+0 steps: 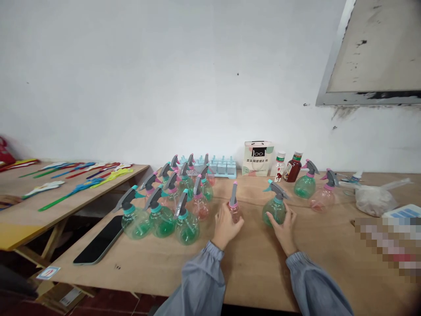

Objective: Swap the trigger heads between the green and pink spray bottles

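My left hand (226, 226) is wrapped round a pink spray bottle (235, 212) with a grey trigger head, upright at the table's middle. To its right, my right hand (284, 224) grips the round body of a green spray bottle (271, 210) with a grey and teal head. Left of my hands stand several more green and pink spray bottles (187, 228) in a cluster. Beyond my right hand are another green spray bottle (304, 186) and a pink spray bottle (322, 199).
A phone (100, 240) lies at the table's left edge. Against the wall stand a pale blue mould rack (226, 169), a paper bag (258, 160) and two labelled bottles (293, 167). A plastic bag (375, 200) lies right. Colourful glove-like items (70, 193) cover a left table.
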`<state>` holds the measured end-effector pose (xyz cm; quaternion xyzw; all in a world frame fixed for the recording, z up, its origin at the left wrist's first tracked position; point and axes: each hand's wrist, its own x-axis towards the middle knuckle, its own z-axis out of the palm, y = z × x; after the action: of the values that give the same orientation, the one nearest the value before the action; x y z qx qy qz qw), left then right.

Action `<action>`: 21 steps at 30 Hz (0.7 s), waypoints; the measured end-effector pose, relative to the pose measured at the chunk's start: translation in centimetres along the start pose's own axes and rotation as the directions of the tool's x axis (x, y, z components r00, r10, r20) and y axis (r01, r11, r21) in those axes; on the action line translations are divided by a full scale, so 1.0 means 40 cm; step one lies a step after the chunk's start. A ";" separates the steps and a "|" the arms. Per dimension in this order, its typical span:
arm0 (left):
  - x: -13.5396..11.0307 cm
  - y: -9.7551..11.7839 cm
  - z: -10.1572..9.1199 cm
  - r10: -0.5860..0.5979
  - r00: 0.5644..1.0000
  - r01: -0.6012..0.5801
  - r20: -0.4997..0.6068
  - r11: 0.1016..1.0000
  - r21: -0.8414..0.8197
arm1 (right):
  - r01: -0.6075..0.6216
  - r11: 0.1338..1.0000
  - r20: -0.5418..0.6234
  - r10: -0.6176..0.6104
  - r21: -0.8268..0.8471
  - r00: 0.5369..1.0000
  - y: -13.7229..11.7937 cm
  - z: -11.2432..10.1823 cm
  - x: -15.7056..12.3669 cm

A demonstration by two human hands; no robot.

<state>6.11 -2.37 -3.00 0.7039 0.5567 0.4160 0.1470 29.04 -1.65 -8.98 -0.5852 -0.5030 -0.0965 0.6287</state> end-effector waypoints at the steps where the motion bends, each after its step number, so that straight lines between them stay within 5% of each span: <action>1: 0.012 -0.003 0.011 -0.016 1.000 0.015 0.018 1.000 0.009 | -0.005 1.000 0.000 0.005 -0.001 1.000 -0.001 0.000 0.000; 5: 0.142 -0.013 0.065 -0.015 0.999 0.017 -0.040 0.999 0.048 | -0.013 1.000 0.018 0.013 0.013 1.000 0.002 0.000 -0.003; 12: 0.407 -0.031 0.135 -0.140 0.967 0.183 -0.215 0.963 0.197 | -0.037 0.999 0.057 0.035 0.033 0.998 0.006 -0.009 -0.004; 21: 0.490 -0.061 0.143 -0.156 0.953 0.216 -0.259 0.951 0.223 | -0.069 0.997 0.067 0.067 0.036 0.996 0.001 -0.010 -0.008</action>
<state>9.47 17.69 0.15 0.6058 0.6821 0.4085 0.0283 29.10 -2.12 -9.17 -0.5927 -0.5051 -0.0462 0.6256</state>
